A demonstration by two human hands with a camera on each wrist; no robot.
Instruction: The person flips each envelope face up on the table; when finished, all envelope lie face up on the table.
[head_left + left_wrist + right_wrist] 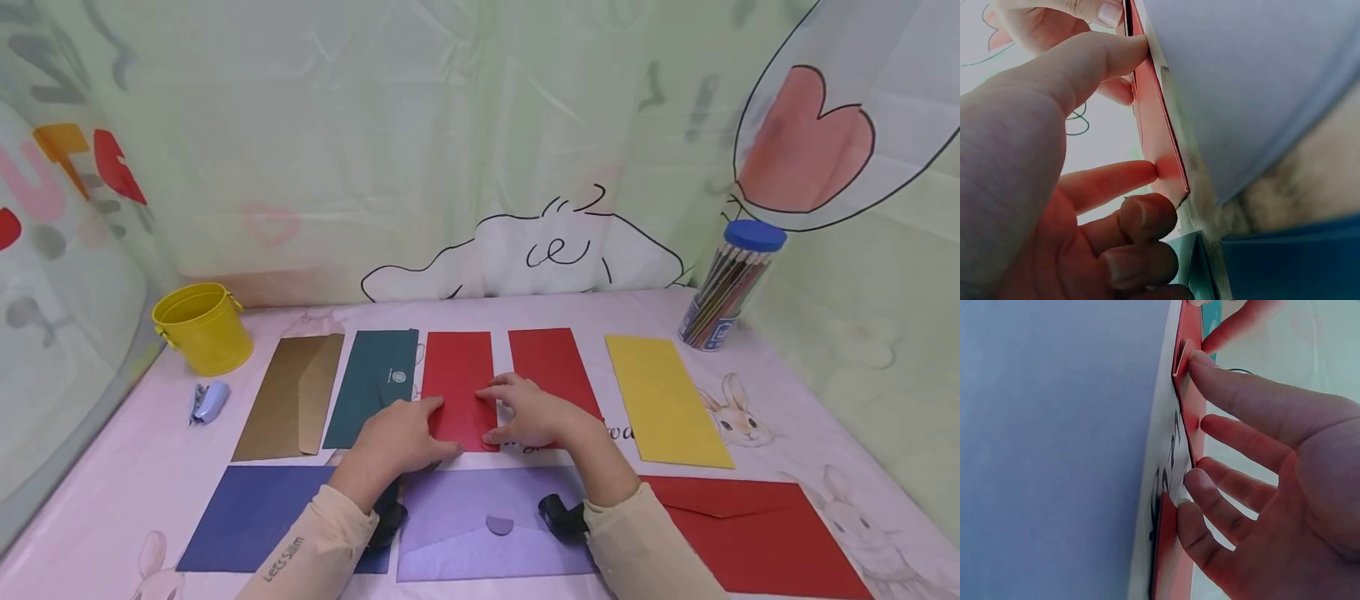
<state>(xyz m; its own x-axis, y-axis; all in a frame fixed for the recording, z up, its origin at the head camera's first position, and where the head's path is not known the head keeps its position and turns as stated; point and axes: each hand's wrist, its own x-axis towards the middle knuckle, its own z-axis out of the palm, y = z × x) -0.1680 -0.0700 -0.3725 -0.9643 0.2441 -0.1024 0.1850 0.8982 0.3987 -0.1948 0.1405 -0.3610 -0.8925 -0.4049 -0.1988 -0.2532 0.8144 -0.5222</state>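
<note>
A red envelope (459,367) lies in the middle of the back row, its long sides running away from me. My left hand (397,433) touches it at the left side, index finger on its face and thumb at the near edge. From the right, my right hand (536,412) reaches over it with fingers spread. In the right wrist view, the right thumb rests on a small flap (1182,359), which stands slightly raised at the envelope's near end. The right hand's other fingers reach towards a second red envelope (551,367). A green envelope (371,387) lies beside the left hand.
Brown (281,400) and yellow (667,400) envelopes end the back row. Nearer lie blue (247,517), lilac (487,500) and red (765,533) ones. A yellow bucket (206,333) and lilac stapler (210,402) stand left, a pencil tub (727,292) at back right.
</note>
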